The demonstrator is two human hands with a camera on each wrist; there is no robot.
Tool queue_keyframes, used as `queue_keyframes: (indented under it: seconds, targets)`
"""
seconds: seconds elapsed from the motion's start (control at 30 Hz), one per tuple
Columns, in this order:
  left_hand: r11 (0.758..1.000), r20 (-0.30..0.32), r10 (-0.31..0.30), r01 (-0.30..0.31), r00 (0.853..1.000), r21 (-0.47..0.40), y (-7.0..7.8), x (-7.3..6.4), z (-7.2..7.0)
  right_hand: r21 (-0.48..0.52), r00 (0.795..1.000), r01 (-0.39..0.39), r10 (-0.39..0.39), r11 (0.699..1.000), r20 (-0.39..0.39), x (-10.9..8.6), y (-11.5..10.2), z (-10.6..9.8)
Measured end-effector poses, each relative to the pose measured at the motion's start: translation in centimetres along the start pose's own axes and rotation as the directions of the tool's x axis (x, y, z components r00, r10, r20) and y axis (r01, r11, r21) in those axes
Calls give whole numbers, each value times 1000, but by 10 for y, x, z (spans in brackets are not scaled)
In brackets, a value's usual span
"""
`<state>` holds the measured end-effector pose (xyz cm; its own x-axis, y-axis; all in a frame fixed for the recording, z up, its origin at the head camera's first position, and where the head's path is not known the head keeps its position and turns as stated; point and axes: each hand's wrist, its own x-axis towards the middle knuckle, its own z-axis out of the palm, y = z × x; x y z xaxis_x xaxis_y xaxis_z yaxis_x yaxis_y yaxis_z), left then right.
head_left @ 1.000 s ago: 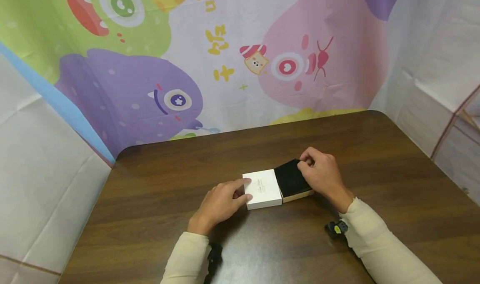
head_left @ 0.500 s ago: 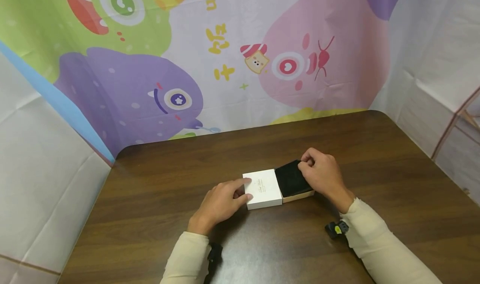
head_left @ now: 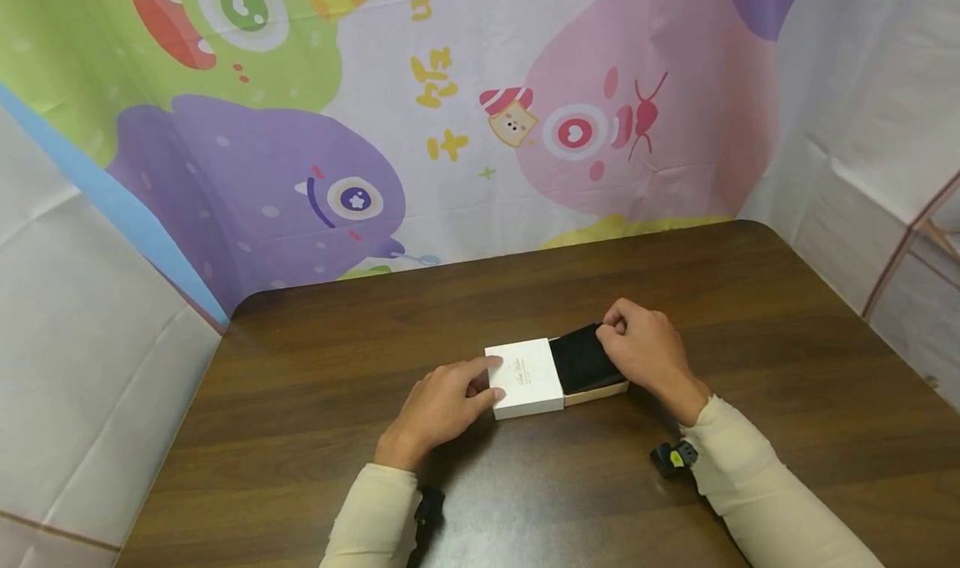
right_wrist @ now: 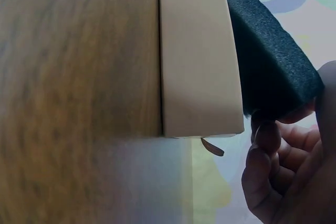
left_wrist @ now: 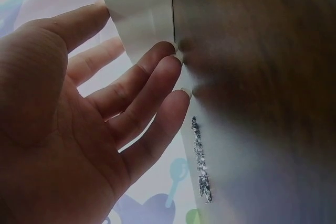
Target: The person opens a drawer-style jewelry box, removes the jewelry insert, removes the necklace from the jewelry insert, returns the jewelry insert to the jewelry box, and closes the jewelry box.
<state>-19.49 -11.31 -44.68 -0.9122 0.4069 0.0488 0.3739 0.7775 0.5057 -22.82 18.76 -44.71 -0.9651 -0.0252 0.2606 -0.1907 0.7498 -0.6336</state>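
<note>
In the head view, a flat white box sleeve (head_left: 525, 376) with small printed lettering lies on the table. My left hand (head_left: 442, 401) rests its thumb and index fingertip on the sleeve's left end; the left wrist view shows the other fingers (left_wrist: 152, 135) loosely bent below. Out of the sleeve's right side juts a tan drawer (right_wrist: 202, 56), with a small brown tab (right_wrist: 212, 148) at its end. A black foam pad (head_left: 581, 359) tilts up out of the drawer. My right hand (head_left: 645, 343) pinches the pad's far right corner between thumb and fingers.
The dark wooden table (head_left: 300, 468) has rounded far corners. Behind it hangs a printed cartoon curtain (head_left: 465, 201), and pale sheets (head_left: 67, 343) stand at the sides. A small black device (head_left: 672, 459) sits at the right sleeve cuff.
The foam pad's far edge has shifted slightly toward me with my right hand, and a sliver of the drawer's back rim now shows behind it. My left hand and the sleeve have stayed put.
</note>
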Motion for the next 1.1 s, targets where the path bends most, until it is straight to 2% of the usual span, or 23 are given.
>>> queue_keyframes:
  seconds: [0.47,1.1]
  targets:
    - [1000,13,-18,18,1000,6,1,0,0,-77,990,-48,57,996,128,0,1,-1]
    - [1000,12,-18,18,1000,12,0,0,1,-168,987,-40,65,985,149,0,1,0]
